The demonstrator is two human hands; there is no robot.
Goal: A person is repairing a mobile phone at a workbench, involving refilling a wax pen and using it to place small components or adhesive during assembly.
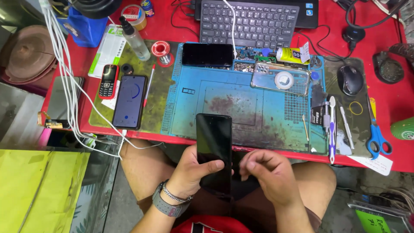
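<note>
My left hand (194, 170) grips a black smartphone (213, 146) by its lower half, thumb across the dark screen. The phone stands lengthwise, its top end over the front edge of the blue work mat (241, 103). My right hand (269, 172) hovers just right of the phone, fingers curled, holding nothing that I can see. A grey watch and a bracelet sit on my left wrist.
On the red table (394, 103) lie a second black phone (207, 55), a clear phone case (280, 78), a phone on a cable (130, 101), a small red keypad phone (108, 81), a keyboard (249, 21), a mouse (349, 80), blue scissors (376, 133), small tools (331, 125).
</note>
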